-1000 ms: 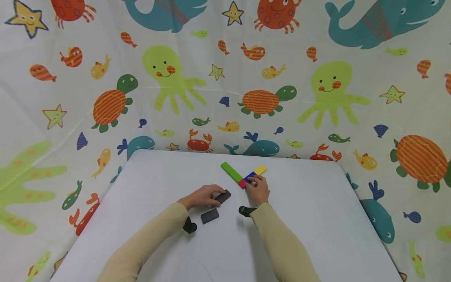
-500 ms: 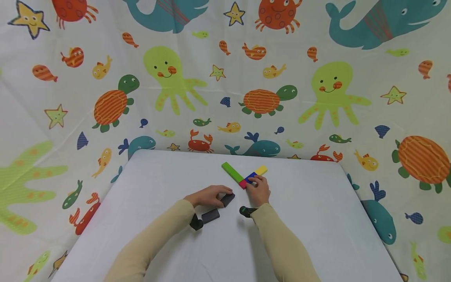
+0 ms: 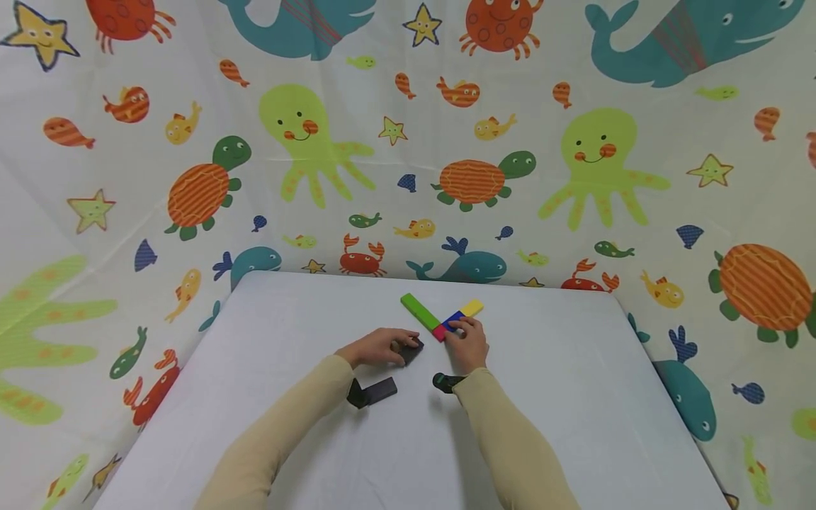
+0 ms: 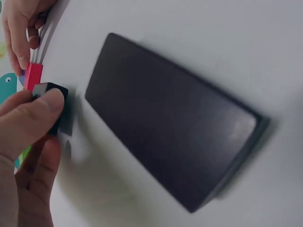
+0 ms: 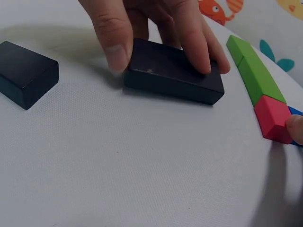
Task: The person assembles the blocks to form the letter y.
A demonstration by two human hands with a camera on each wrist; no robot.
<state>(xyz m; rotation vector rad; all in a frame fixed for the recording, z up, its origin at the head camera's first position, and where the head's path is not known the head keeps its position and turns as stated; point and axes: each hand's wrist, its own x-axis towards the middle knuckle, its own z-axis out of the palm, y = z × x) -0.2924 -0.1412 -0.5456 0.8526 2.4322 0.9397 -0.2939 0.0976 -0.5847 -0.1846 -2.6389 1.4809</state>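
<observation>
Left hand, fingers curled over a dark block lying flat on the tabletop, long axis toward the red block just right of it; right hand pinches the blue block.
</observation>
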